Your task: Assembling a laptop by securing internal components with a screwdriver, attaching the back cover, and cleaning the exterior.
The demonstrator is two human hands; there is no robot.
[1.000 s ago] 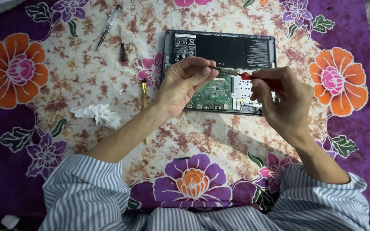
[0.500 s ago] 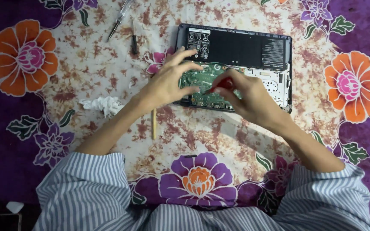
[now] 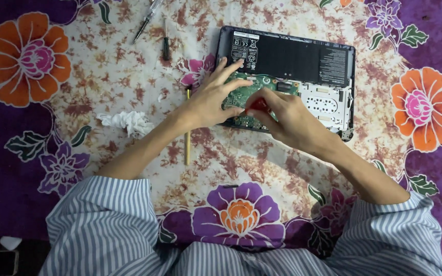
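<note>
Working over an opened laptop (image 3: 287,76), both hands are seen low on its green circuit board (image 3: 246,94). The laptop lies bottom-up on a flowered cloth (image 3: 129,66), long axis left-right, back cover off.

The red-handled screwdriver (image 3: 258,105) is pinched by the right hand (image 3: 290,120), fingers pressed together around the handle. The handle sits at the near edge of the circuit board, just left of the laptop's middle. The tip is hidden by the fingers, so its axis cannot be told. The left hand (image 3: 208,102) is spread flat, fingers fanned over the laptop's left near corner, thumb touching the board just beside the red handle. The right hand is nearer to the tool; the left is touching the laptop only.

The board lies directly under and beyond the grip, toward the black battery (image 3: 303,56), which fills the laptop's far half as a wide bar. White rectangular labels are seen on the battery's left end and a pale label block at its right end. A silver metal plate (image 3: 326,105) sits right of the board.

Left of the laptop: a small dark screwdriver (image 3: 166,43) and a thin metal tool (image 3: 147,20), both well apart from the hands. A wooden stick (image 3: 187,133) lies upright-on-cloth under the left wrist. A crumpled white tissue (image 3: 126,121) is further left.
</note>
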